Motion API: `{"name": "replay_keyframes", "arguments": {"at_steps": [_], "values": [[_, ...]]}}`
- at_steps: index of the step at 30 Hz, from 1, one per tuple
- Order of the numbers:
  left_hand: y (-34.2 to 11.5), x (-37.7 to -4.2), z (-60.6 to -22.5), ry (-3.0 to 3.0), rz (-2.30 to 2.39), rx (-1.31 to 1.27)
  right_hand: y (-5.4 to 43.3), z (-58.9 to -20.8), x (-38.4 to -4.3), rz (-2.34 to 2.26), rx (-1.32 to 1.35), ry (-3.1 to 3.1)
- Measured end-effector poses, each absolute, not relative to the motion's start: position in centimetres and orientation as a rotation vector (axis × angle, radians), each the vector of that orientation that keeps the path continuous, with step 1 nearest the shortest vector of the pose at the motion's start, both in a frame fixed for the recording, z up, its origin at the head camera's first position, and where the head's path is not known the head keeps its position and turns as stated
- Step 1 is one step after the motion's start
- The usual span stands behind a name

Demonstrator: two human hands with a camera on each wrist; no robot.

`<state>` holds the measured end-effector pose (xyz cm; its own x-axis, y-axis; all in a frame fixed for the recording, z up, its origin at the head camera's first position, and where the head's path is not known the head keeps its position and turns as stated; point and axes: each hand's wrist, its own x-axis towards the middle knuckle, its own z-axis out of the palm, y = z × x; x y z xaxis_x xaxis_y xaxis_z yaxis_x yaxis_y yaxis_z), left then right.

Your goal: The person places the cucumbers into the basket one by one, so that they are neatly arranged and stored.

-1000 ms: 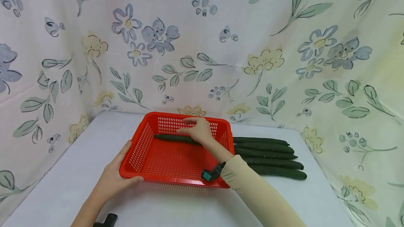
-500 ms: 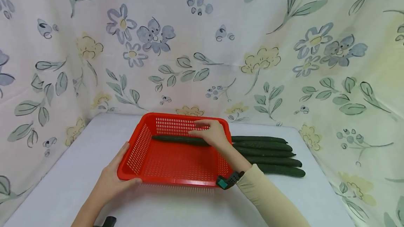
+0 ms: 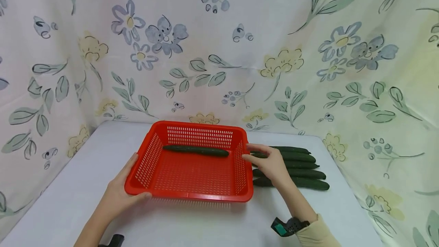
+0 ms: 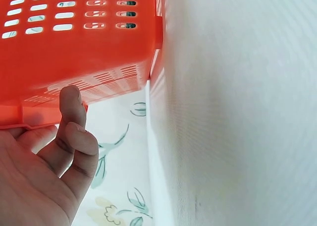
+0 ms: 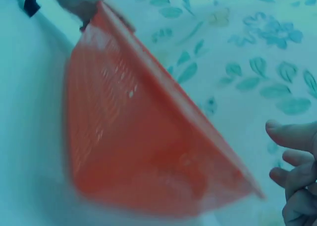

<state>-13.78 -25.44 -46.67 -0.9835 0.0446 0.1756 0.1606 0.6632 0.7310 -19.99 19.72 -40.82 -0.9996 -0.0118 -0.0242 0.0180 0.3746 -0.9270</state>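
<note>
A red plastic basket [image 3: 188, 196] with slotted walls stands on the white table. One long dark green cucumber [image 3: 195, 150] lies inside it along the back wall. My left hand [image 3: 120, 195] holds the basket's near left corner, thumb at the front rim and fingers along the left side; the left wrist view shows bent fingers [image 4: 74, 107] against the basket wall. Over the right rim hovers my right hand [image 3: 272, 163], fingers parted and holding nothing. Several more cucumbers [image 3: 305, 173] lie side by side right of the basket, partly hidden beneath that hand.
A white-covered table [image 3: 205, 226] carries everything. Close behind and at the sides hangs a floral curtain [image 3: 212, 94]. A dark wrist strap [image 3: 289, 226] sits on my right forearm.
My right hand has moved right, out of the basket and toward the cucumbers beside it. The cucumber in the basket stays put, now uncovered. My left hand keeps its place at the corner.
</note>
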Motion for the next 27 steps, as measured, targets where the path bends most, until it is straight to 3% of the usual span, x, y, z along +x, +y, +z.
{"name": "replay_keyframes", "arguments": {"at_steps": [11, 27], "values": [[-25.3, -13.6, -46.6, -2.739, -1.263, -0.134, 27.8, -45.2, -16.6, -1.61, 0.268, 2.834], [-25.4, -13.8, -46.9, -2.728, -1.237, -0.171, 35.3, -50.7, -15.7, -1.612, 0.384, 2.93]]}}
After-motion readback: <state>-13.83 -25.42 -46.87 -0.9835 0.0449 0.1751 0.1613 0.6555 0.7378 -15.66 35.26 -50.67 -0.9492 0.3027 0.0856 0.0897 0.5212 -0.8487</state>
